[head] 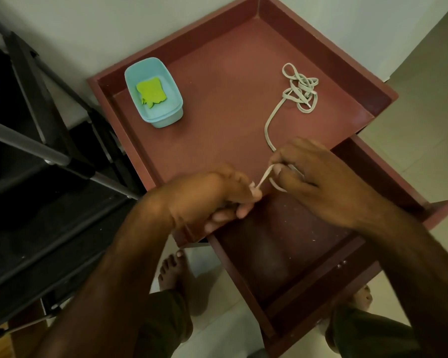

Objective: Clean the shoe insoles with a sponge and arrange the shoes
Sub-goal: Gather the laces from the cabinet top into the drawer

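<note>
Left hand (pixel 212 196) and right hand (pixel 313 174) pinch a pale shoelace (pixel 270 120) over the open drawer (pixel 282 254), while the sponge (pixel 151 93) lies in its tub (pixel 166 120), cleaning seemingly unstarted.

A reddish-brown table (pixel 246 55) with a raised rim stands against a pale, plain wall (pixel 109 24) on its far side. A drawer (pixel 282 257) of the same colour is pulled open from the table's near side, its bare bottom speckled with pale crumbs. Left of the table stands a black rack (pixel 49 208) with grey metal tubes (pixel 23 143) and dark shelves, just beside the table's edge, while right of the table and beneath the drawer lies a pale tiled floor (pixel 424 112) in dim, even light.
</note>
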Tool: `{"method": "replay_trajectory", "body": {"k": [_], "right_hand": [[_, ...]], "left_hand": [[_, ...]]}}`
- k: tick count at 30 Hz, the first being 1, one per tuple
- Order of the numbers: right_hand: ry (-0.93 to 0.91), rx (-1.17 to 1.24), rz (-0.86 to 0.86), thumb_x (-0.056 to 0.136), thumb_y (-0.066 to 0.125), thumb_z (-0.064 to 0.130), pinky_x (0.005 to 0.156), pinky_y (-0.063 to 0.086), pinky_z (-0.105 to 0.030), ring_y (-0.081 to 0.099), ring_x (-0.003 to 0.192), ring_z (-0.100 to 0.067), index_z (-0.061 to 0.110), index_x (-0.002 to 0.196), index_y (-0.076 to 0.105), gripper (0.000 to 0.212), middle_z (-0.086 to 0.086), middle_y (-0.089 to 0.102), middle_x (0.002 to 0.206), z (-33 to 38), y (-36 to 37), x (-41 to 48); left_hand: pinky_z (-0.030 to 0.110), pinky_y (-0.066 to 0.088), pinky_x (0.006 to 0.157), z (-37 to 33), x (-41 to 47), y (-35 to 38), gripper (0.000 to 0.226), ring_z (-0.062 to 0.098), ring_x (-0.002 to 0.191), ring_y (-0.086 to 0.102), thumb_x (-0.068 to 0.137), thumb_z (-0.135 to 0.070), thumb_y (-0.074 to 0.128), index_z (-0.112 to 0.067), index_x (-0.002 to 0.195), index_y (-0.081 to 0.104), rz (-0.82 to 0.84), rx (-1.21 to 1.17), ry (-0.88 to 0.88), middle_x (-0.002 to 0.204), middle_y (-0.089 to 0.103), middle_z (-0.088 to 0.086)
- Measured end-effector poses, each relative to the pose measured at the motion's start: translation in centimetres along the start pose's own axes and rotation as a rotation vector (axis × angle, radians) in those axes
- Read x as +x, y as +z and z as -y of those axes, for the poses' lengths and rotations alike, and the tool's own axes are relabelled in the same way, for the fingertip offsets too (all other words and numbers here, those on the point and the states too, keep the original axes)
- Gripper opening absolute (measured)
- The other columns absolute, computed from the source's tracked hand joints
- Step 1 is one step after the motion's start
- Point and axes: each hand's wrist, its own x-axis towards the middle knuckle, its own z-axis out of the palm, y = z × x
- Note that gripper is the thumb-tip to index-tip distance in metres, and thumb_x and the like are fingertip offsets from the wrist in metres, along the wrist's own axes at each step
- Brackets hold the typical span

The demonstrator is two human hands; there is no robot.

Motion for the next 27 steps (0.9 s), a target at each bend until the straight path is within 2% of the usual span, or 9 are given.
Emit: {"method": "replay_trajectory", "body": {"k": [4, 8, 12, 14, 16, 20, 23, 25, 27], "right_hand": [[0.026, 0.144, -0.082, 0.11, 0.039, 0.026, 0.067, 0.043, -0.031, 0.054, 0.083, -0.008, 0.036, 0.096, 0.054, 0.023, 0.013, 0.057, 0.085, 0.3, -0.4, 0.1], [0.06, 0.337, 0.071, 0.11, 0.045, 0.021, 0.063, 0.045, -0.019, 0.063, 0.073, -0.006, 0.043, 0.092, 0.059, 0.031, 0.013, 0.065, 0.08, 2.7, 1.2, -0.2], [0.074, 0.415, 0.335, 0.11, 0.043, 0.027, 0.062, 0.05, -0.024, 0.061, 0.067, -0.002, 0.033, 0.1, 0.062, 0.022, 0.023, 0.061, 0.076, 3.6, 2.7, -0.6], [0.081, 0.384, 0.271, 0.109, 0.045, 0.029, 0.067, 0.048, -0.022, 0.062, 0.077, 0.0, 0.031, 0.102, 0.064, 0.021, 0.023, 0.064, 0.084, 2.9, 1.8, -0.3], [0.076, 0.254, 0.141, 0.107, 0.046, 0.031, 0.067, 0.047, -0.026, 0.061, 0.08, -0.003, 0.036, 0.098, 0.061, 0.018, 0.017, 0.063, 0.084, 1.4, 0.6, -0.2], [0.029, 0.139, -0.079, 0.108, 0.048, 0.031, 0.07, 0.039, -0.018, 0.059, 0.084, -0.001, 0.033, 0.102, 0.063, 0.017, 0.021, 0.059, 0.085, -0.6, -1.1, -0.2], [0.034, 0.211, -0.154, 0.107, 0.048, 0.032, 0.075, 0.047, -0.029, 0.062, 0.087, -0.009, 0.028, 0.1, 0.066, 0.019, 0.013, 0.064, 0.09, -0.6, -0.6, 0.1], [0.106, 0.296, -0.052, 0.107, 0.05, 0.028, 0.073, 0.05, -0.036, 0.065, 0.083, -0.01, 0.028, 0.097, 0.069, 0.021, 0.008, 0.068, 0.087, 0.2, 0.2, 0.0], [0.138, 0.363, 0.158, 0.107, 0.051, 0.023, 0.069, 0.048, -0.026, 0.062, 0.074, -0.002, 0.033, 0.088, 0.067, 0.027, 0.015, 0.066, 0.079, 1.5, 1.0, -0.3]], "left_hand": [[0.019, 0.041, 0.04, -1.3, -0.8, -0.3, 0.029, 0.016, 0.036, 0.048, 0.097, -0.022, 0.056, -0.007, 0.073, 0.063, 0.227, -0.472, 0.228, 0.05, 0.052, 0.006], [0.036, 0.061, 0.076, -2.1, 1.4, 1.9, 0.033, 0.03, 0.08, 0.073, 0.104, -0.023, 0.043, -0.003, 0.097, 0.067, -0.07, -0.822, 0.549, 0.083, 0.073, 0.013], [0.041, 0.059, 0.091, -0.4, 2.9, 1.4, 0.03, 0.023, 0.098, 0.073, 0.111, -0.018, 0.041, -0.003, 0.104, 0.067, -0.668, 0.025, 0.568, 0.098, 0.074, 0.009], [0.05, 0.055, 0.083, 0.4, 2.3, 0.5, 0.039, 0.022, 0.085, 0.07, 0.11, -0.029, 0.043, -0.007, 0.09, 0.068, -0.598, 0.387, 0.454, 0.087, 0.071, 0.006], [0.051, 0.054, 0.077, 0.7, 1.6, 0.2, 0.048, 0.027, 0.073, 0.067, 0.107, -0.04, 0.045, -0.006, 0.082, 0.068, -0.413, 0.431, 0.275, 0.076, 0.069, 0.009], [0.039, 0.048, 0.062, 0.4, 0.5, 0.5, 0.038, 0.025, 0.049, 0.056, 0.094, -0.032, 0.057, -0.001, 0.074, 0.063, -0.025, 0.081, 0.031, 0.055, 0.058, 0.012], [0.034, 0.051, 0.061, -1.1, 0.1, 1.7, 0.026, 0.028, 0.052, 0.057, 0.095, -0.018, 0.051, 0.001, 0.08, 0.062, 0.193, -0.347, 0.183, 0.058, 0.056, 0.016], [0.039, 0.055, 0.072, -1.7, 1.0, 2.6, 0.025, 0.034, 0.073, 0.064, 0.099, -0.011, 0.042, 0.004, 0.096, 0.061, 0.067, -0.597, 0.406, 0.077, 0.064, 0.021], [0.039, 0.058, 0.081, -1.6, 2.0, 3.1, 0.025, 0.036, 0.093, 0.067, 0.105, -0.009, 0.038, 0.003, 0.111, 0.059, -0.23, -0.572, 0.496, 0.096, 0.07, 0.02]]}}
